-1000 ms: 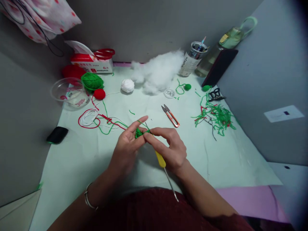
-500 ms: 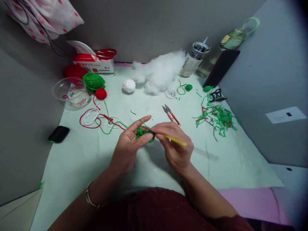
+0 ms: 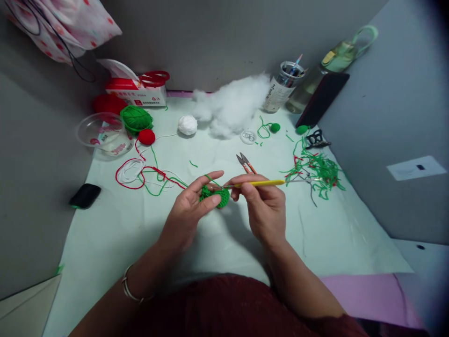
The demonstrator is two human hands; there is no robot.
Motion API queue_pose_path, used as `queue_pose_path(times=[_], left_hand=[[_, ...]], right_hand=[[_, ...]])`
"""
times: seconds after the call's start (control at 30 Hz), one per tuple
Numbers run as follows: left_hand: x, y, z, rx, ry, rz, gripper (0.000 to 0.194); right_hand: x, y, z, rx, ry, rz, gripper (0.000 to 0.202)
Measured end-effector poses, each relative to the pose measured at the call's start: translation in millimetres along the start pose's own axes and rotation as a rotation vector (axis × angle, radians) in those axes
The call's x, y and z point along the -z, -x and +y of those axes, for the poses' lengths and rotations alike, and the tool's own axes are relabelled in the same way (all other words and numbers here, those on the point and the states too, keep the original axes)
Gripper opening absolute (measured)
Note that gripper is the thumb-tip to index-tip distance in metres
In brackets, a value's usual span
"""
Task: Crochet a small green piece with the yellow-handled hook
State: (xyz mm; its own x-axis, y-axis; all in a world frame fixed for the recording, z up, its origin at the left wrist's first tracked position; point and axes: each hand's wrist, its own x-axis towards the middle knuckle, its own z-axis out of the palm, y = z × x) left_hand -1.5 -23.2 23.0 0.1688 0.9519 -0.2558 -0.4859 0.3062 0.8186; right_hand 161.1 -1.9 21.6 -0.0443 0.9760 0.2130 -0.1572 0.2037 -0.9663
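My left hand [image 3: 189, 206] pinches a small green crochet piece [image 3: 222, 198] between thumb and fingers, and a strand of green yarn runs over its raised index finger. My right hand [image 3: 263, 206] is closed on a crochet hook [image 3: 263, 183] with a yellow handle. The hook's metal shaft points left, and its tip meets the top of the green piece; whether it sits inside a stitch I cannot tell. Just beyond my right hand lie orange-handled thread snips [image 3: 246, 164], partly covered by the fingers. Red, white and green yarn strands [image 3: 163, 175] trail to the left of my left hand.
White stuffing [image 3: 235, 105] is heaped at the back beside a can of pens [image 3: 280, 89] and a bottle [image 3: 315, 79]. Yarn scraps [image 3: 322, 173] lie at right. Yarn balls, including a green one [image 3: 136, 119], a plastic tub [image 3: 115, 140] and a tissue box [image 3: 140, 93] stand at left.
My right hand has turned and drawn slightly right, so the hook now lies nearly level and its metal shaft shows. More of the green piece is visible in my left hand.
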Motion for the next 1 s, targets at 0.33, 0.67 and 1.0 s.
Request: queue_pose_path(times=[0.33, 0.67, 1.0], left_hand=[[2.6, 2, 9, -0.043, -0.122, 0.081, 0.043], [-7.1, 3, 6, 0.092, 0.077, 0.077, 0.054], [-2.4, 4, 14, 0.123, 0.039, 0.028, 0.050]], right_hand=[[2, -1, -3, 0.031, -0.024, -0.013, 0.020], [1, 18, 1, 0.638, 0.755, -0.118, 0.029], [-1, 1, 0, 0.115, 0.079, -0.023, 0.018]])
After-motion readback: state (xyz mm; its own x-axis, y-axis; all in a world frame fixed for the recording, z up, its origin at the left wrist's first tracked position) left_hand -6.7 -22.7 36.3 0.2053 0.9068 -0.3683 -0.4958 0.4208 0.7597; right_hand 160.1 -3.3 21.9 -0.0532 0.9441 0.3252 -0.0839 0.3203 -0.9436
